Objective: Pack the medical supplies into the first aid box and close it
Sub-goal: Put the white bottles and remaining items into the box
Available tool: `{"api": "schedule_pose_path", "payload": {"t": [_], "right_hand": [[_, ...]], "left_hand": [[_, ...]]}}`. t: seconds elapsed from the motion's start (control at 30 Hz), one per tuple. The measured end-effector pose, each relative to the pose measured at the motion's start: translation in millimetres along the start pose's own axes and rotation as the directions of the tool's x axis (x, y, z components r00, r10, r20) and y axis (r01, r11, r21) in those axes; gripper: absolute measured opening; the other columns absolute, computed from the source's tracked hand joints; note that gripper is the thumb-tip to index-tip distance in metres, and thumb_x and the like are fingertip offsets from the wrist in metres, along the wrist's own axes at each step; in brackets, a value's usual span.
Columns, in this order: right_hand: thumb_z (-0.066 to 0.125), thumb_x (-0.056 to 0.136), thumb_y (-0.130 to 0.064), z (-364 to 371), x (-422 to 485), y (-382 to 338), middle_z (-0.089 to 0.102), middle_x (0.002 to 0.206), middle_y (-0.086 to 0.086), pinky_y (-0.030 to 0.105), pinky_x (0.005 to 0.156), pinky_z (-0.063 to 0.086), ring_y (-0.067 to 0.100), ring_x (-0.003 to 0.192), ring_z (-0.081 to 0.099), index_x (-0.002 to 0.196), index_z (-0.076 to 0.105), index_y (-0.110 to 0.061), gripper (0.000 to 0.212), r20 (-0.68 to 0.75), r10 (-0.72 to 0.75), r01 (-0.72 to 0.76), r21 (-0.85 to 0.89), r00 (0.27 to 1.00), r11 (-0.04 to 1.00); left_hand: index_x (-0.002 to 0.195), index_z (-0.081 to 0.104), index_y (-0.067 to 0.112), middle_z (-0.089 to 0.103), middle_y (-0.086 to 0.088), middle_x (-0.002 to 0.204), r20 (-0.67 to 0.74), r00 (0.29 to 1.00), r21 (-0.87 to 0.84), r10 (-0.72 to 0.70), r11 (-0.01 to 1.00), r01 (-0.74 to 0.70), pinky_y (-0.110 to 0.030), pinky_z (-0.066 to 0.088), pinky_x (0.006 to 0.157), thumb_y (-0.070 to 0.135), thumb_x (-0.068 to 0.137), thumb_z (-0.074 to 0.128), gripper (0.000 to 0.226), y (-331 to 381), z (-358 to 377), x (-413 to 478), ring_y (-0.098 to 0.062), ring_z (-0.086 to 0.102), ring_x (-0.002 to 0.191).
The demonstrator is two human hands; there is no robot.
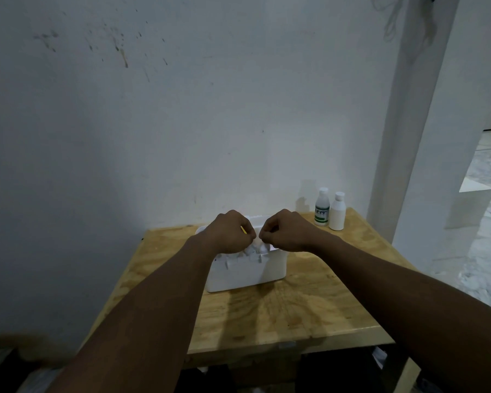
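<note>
A white first aid box point(247, 272) sits open near the middle of the wooden surface point(309, 304), close to the wall. Both hands hover over its open top, knuckles up and fingers curled in. The left hand point(229, 232) and the right hand point(286, 231) almost meet above the box, each pinching at small white items point(257, 248) that poke out of it; what exactly they grip is too small to tell. At the far right corner of the surface stand two white bottles, one with a green label point(322, 207), the other plain point(337, 211), just beside each other and well apart from the box.
</note>
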State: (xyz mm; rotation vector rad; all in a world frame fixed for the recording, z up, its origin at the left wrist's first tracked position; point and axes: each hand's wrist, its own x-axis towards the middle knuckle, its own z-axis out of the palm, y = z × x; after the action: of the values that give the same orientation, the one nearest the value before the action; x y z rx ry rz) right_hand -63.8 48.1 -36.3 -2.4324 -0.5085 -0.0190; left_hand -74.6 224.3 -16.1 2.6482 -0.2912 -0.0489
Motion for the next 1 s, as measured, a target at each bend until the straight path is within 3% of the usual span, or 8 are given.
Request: {"api": "schedule_pose_path", "payload": {"t": [0.3,0.47,1.0], "right_hand": [[0.061,0.084,-0.020,-3.7,-4.0,-1.8,0.077,0.086,0.001,0.029,0.074,0.055,0.006,0.071,0.065,0.090,0.079,-0.011,0.021,-0.009,-0.015,0.015,0.003,1.000,1.000],[0.060,0.084,-0.020,-7.9,-5.9,-3.0,0.077,0.088,0.001,0.028,0.075,0.055,0.009,0.075,0.066,0.092,0.079,-0.012,0.022,-0.035,-0.024,0.024,0.000,0.999,1.000],[0.059,0.085,-0.020,-15.1,-7.1,-2.7,0.077,0.086,0.002,0.031,0.077,0.059,0.013,0.079,0.070,0.093,0.078,-0.012,0.022,-0.078,-0.030,0.029,-0.009,0.997,1.000]], "left_hand": [[0.101,0.079,0.018,0.065,0.006,0.083,-0.007,1.000,-0.012,0.007,1.000,-0.007,-0.024,0.046,0.072,0.016,0.089,0.065,0.018,3.9,-1.4,0.1,-0.015,0.062,0.083],[0.100,0.079,0.016,0.072,-0.003,0.110,-0.024,1.000,-0.020,0.014,1.000,-0.015,-0.026,0.048,0.076,0.014,0.088,0.066,0.018,5.9,-2.6,1.1,-0.017,0.062,0.088],[0.104,0.079,0.013,0.073,-0.007,0.113,-0.055,0.998,-0.019,0.036,0.999,-0.037,-0.034,0.057,0.087,0.015,0.089,0.063,0.022,14.7,-6.0,2.9,-0.024,0.068,0.103]]}}
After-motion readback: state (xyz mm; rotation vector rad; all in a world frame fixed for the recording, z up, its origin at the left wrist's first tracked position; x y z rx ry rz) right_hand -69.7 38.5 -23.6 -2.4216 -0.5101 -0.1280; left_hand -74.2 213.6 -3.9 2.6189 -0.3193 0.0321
